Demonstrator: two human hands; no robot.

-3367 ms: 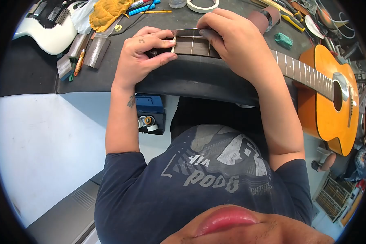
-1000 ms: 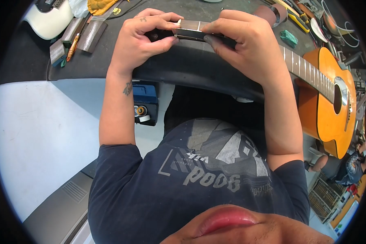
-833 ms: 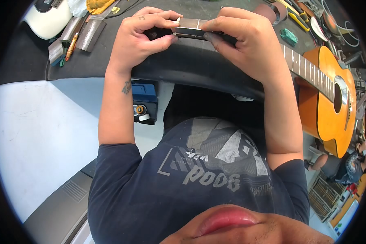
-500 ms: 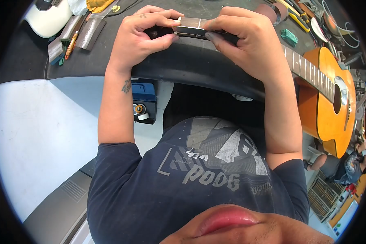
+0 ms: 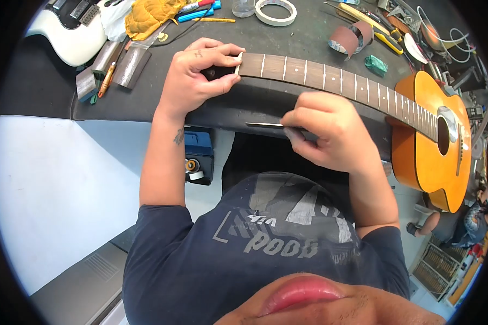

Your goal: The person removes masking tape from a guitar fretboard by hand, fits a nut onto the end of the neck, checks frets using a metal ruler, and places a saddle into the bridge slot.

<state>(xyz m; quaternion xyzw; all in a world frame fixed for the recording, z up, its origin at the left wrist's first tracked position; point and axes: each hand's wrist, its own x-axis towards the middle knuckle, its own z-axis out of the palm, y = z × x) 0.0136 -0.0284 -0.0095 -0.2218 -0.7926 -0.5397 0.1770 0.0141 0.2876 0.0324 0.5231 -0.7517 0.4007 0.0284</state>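
along bench, guitar neck points leftward; left hand pinches it, right hand strip.

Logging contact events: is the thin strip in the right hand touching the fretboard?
Apart. The head view shows black bench edge between the fretboard and the thin strip, which the right hand holds lower in the picture.

The T-shirt is dark navy; its print, grey; a tattoo marks the left forearm.
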